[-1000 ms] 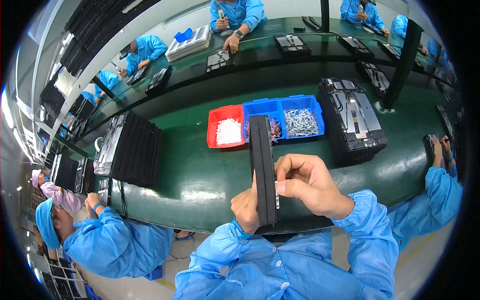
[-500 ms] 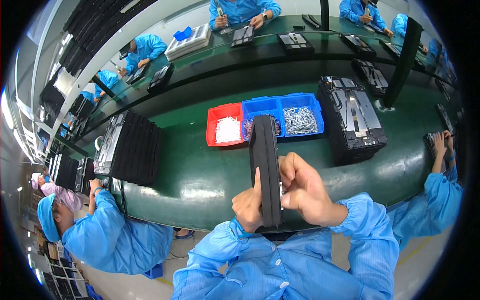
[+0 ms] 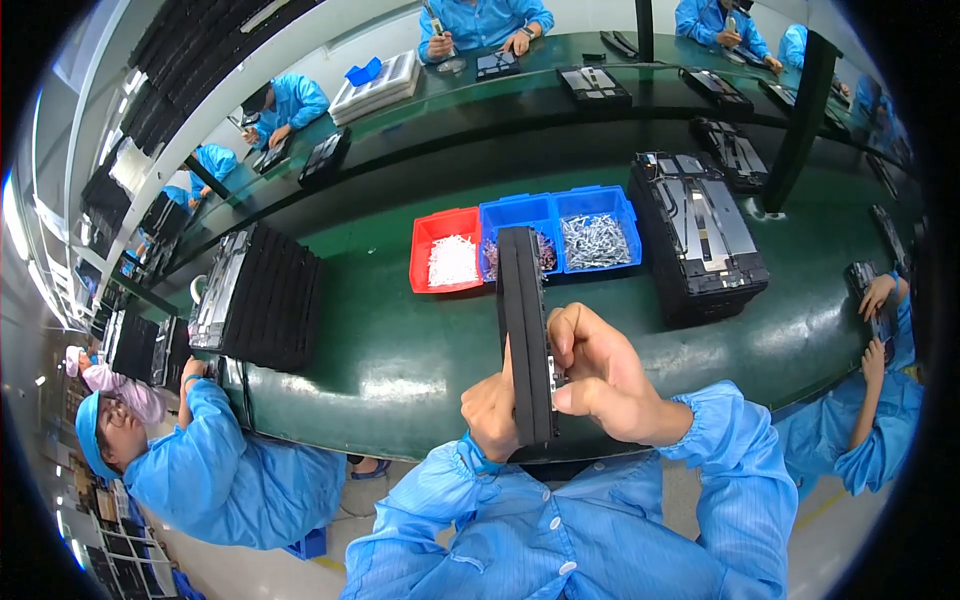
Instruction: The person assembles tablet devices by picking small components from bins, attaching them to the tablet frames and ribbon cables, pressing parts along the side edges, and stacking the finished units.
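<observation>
In front of my chest, a flat black device housing stands on edge with its narrow side toward me. My left hand grips its lower left side, the fingers partly hidden behind it. On the other side my right hand is closed, thumb and curled index finger against the inner face. A small silvery part shows at the thumb tip; whether the fingers pinch it is hidden. Behind the housing stand a red bin of white small parts, a blue bin of dark reddish screws and another blue bin of silver screws.
Stacked similar housings stand on the green table: a right stack and a left stack. A dark post rises at the right. A raised shelf crosses behind the bins. Co-workers in blue sit left, right and opposite.
The housing has shifted slightly left and turned a little, showing more of its inner side. Both my hands keep their places on it. The co-worker at right has moved their hands.
</observation>
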A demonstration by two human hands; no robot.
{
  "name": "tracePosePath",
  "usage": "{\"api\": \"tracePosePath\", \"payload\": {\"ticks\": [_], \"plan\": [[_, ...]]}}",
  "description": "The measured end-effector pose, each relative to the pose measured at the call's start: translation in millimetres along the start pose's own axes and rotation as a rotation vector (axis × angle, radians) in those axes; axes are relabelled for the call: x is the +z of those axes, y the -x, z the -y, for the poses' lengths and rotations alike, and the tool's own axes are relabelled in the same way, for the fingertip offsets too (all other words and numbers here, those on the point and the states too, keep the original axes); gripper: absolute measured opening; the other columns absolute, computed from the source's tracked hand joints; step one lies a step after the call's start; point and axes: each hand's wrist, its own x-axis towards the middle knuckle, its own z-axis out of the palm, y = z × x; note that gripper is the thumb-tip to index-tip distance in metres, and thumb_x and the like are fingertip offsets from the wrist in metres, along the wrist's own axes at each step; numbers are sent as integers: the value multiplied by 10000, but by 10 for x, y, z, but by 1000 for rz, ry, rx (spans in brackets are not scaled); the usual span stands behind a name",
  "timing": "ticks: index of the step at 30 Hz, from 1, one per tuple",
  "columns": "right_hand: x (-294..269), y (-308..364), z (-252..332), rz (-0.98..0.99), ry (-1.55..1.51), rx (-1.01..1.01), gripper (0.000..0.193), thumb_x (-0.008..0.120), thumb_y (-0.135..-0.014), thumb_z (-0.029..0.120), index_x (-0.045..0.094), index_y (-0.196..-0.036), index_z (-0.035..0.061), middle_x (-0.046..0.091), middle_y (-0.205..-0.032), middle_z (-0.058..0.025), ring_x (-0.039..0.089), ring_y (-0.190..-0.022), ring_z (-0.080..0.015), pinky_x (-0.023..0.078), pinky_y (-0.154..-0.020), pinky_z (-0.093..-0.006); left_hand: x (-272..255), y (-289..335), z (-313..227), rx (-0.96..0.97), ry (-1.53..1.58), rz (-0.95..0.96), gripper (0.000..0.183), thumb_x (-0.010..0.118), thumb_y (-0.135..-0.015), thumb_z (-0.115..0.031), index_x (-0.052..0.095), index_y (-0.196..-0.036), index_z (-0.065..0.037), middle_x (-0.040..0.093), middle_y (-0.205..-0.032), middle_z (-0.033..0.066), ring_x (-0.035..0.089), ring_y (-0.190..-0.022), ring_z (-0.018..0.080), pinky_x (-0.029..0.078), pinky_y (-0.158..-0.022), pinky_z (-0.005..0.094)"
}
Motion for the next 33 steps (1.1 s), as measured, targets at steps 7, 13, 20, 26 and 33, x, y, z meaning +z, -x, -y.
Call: {"api": "tracePosePath", "payload": {"ticks": [7, 13, 20, 26, 33], "plan": [[40, -17, 94, -47, 29, 57, 343, 651, -728, 54, 408, -967, 95, 379, -927, -13, 384, -822, -107, 354, -750, -260, -21, -51, -30, 12, 23, 4, 649, 737, -740, -40, 535, -1329, 141, 740, -829, 114, 708, -614, 199, 547, -544, 282], [32, -21, 136, -43, 17, 109, 353, 637, -713, 55, 397, -966, 106, 371, -929, -9, 381, -827, -107, 354, -752, -255, -23, -73, -47, -1, 27, 9, 658, 746, -742, -50, 527, -1329, 152, 732, -799, 116, 693, -581, 199, 538, -528, 288], [54, 121, -19, -13, -44, -43, 410, 586, -720, -60, 373, -1033, 98, 340, -970, -11, 364, -883, -99, 363, -786, -270, -43, -48, -65, -38, 23, 59, 679, 746, -731, -43, 516, -1339, 155, 698, -726, 124, 676, -550, 199, 524, -500, 300], [-54, 119, 69, -4, 94, -144, 397, 662, -820, 7, 433, -1137, 72, 424, -1021, -17, 437, -946, -101, 403, -827, -279, 100, -1, 15, -136, 314, -52, 490, 793, -664, -52, 675, -1118, 86, 693, -727, 120, 698, -582, 230, 535, -511, 328], [-651, 410, 717, -323, 1149, -295, 576, 708, -920, 243, 491, -1388, -11, 599, -1230, -124, 577, -1086, -202, 455, -839, -295, -104, -481, -250, -751, 1048, -150, 381, 653, -851, -6, 576, -1219, 60, 682, -1080, 111, 671, -934, 196, 528, -845, 328]]}}
